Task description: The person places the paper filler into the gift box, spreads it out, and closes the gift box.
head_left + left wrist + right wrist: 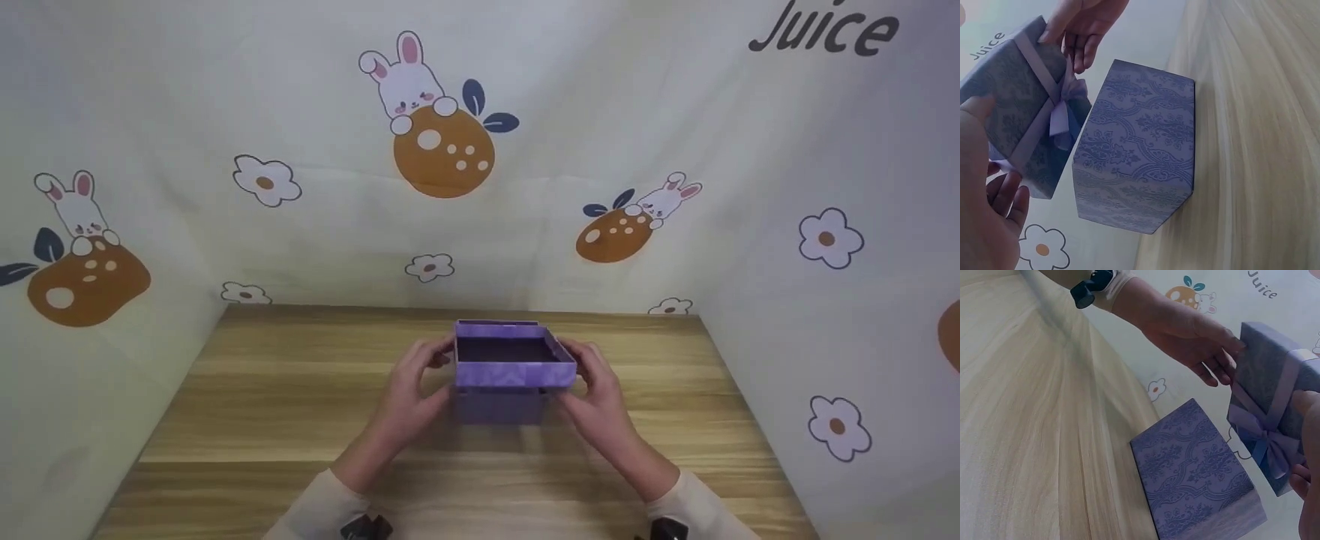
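Both hands hold a shallow purple lid (517, 374) by its opposite sides, over a patterned purple gift box (499, 406) that stands on the table. The lid's dark hollow inside faces up in the head view. On its underside a lilac ribbon crosses and ends in a bow (1067, 107), which hangs toward the box. My left hand (409, 386) grips the lid's left side, thumb low and fingers behind. At the right side, my right hand (600, 390) grips it likewise. The box's interior is hidden by the lid in the head view.
A wood-grain table (300, 405) lies under the box. Pale cloth (322, 90) printed with rabbits, oranges and flowers encloses it at the back and both sides. Dark straps (366, 527) sit at the wrists over light sleeves.
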### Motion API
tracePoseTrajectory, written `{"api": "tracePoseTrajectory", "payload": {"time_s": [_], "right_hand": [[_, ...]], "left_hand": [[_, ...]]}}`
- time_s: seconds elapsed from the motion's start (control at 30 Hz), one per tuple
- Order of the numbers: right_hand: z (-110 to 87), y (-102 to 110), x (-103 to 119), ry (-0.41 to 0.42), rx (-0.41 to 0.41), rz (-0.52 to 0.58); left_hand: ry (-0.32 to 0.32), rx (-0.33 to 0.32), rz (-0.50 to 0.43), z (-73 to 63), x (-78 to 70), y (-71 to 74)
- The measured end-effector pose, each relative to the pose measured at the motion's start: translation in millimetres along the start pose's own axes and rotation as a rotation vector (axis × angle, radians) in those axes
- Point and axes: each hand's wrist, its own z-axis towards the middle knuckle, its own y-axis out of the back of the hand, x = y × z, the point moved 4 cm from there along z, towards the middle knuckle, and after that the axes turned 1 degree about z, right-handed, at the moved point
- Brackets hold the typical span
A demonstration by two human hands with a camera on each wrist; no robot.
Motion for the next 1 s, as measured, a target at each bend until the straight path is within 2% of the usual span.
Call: {"api": "tracePoseTrajectory", "payload": {"time_s": [0.17, 0.4, 0.63, 0.87, 1.0], "right_hand": [[3.9, 2, 4, 0.034, -0.054, -0.008], [8.3, 3, 8, -0.012, -0.096, 0.022], [9.8, 4, 7, -0.037, -0.108, 0.01], [11.5, 6, 4, -0.066, -0.133, -0.004], [13.0, 5, 5, -0.068, -0.146, 0.002]], "left_hand": [[-0.013, -0.077, -0.001, 4.3, -2.5, 0.7], [-0.045, -0.148, 0.007, 9.8, -4.0, 0.8], [-0.049, -0.158, -0.052, 11.6, -4.0, 0.4], [0.005, -0.141, -0.115, 10.6, -4.9, -1.3], [0.014, -0.142, -0.115, 10.2, -4.9, -1.2]]}}
